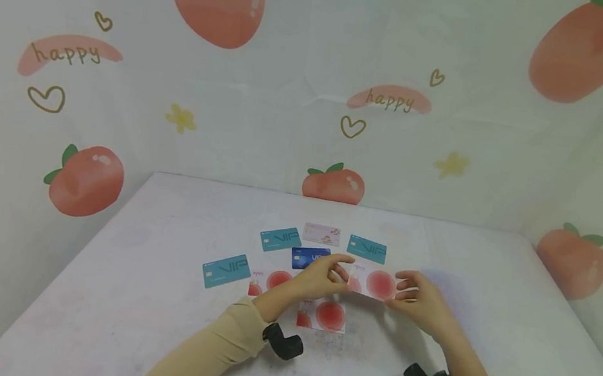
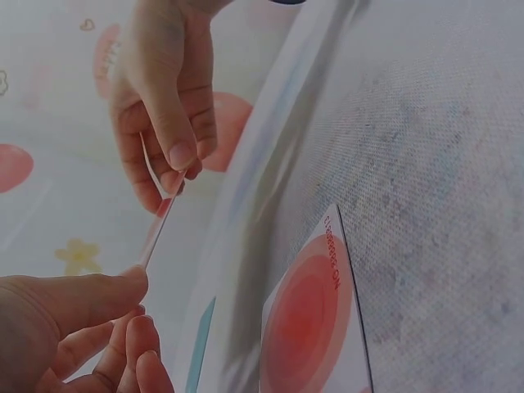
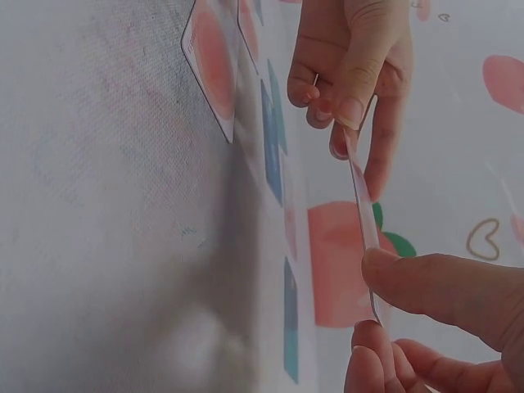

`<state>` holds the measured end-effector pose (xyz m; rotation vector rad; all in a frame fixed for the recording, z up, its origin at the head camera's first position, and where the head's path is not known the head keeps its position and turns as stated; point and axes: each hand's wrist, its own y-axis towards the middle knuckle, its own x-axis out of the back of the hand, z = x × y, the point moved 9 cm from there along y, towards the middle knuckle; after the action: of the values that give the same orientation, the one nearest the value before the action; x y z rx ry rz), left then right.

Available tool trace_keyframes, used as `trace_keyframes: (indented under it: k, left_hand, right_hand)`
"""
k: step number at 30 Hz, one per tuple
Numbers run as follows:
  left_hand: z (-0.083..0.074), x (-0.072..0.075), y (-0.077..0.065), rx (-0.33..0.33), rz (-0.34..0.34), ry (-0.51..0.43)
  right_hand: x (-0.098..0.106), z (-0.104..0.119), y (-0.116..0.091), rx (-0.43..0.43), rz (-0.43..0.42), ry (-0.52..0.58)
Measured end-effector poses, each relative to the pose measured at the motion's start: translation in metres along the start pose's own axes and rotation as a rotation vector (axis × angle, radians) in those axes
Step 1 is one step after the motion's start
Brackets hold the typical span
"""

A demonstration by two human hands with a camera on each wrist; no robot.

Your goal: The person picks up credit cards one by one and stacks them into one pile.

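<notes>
Both hands hold one white card with red circles (image 1: 375,282) above the table, one at each end. My left hand (image 1: 328,275) pinches its left edge between thumb and fingers. At the other edge, my right hand (image 1: 425,302) pinches it the same way. The wrist views show this card edge-on, raised off the tabletop. Below the left hand lies a similar red-circle card (image 1: 330,317), and another red-circle card (image 1: 270,279) is partly covered by the left wrist. A blue card (image 1: 307,258) lies just behind the left hand.
Teal VIP cards lie at the left (image 1: 226,271), behind it (image 1: 281,239) and at the back right (image 1: 367,249). A pale pink card (image 1: 322,234) is farthest back. The white table (image 1: 153,322) meets a printed backdrop (image 1: 298,51) behind and at both sides.
</notes>
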<state>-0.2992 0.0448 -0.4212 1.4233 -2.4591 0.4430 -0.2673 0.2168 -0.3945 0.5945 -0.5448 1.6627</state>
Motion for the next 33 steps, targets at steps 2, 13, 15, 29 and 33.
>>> trace_keyframes:
  k: [2,13,15,29,33]
  left_hand:
    - [0.001,0.001,-0.002,0.006,-0.006,0.003]
    - [0.007,0.008,-0.008,-0.015,-0.015,0.013]
    - [0.007,0.009,-0.01,-0.017,-0.019,0.018]
    - [0.011,0.018,-0.028,-0.037,-0.019,0.013]
    - [0.015,0.021,-0.031,-0.012,-0.03,0.01]
  right_hand:
    - [-0.001,0.001,0.0,0.003,0.002,0.004]
    - [-0.009,0.002,0.002,0.007,0.022,-0.011]
    - [-0.011,0.003,0.002,0.007,0.023,-0.006]
    - [-0.024,0.015,0.003,0.048,0.036,-0.004]
    - [-0.027,0.017,0.002,0.028,0.034,-0.008]
